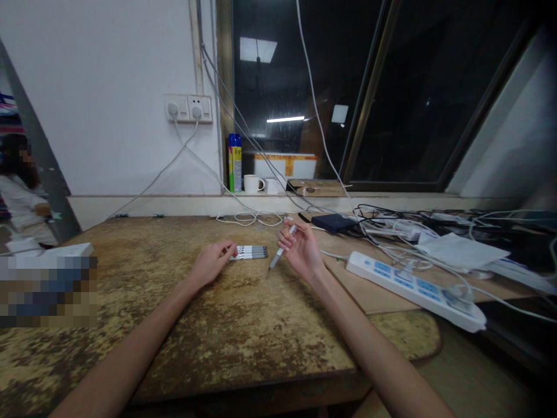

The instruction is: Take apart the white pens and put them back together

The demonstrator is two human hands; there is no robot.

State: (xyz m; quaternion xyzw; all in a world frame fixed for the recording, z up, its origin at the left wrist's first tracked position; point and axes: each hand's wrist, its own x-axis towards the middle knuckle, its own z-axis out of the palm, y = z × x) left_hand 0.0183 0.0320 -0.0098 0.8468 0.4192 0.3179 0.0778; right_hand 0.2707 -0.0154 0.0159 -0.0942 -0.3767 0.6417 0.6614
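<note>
A row of several grey-and-white pens [252,252] lies on the worn brown table [183,325]. My left hand [212,261] rests on the table with its fingers curled onto the left ends of those pens. My right hand [299,247] is raised just right of the row and pinches a single pen [281,249], held slanted with its tip pointing down and left towards the table.
A white power strip [413,287] and a tangle of cables [391,223] lie at the right, beside papers [461,249]. A spray can [235,162] and a white mug [252,183] stand on the sill. Another person sits far left.
</note>
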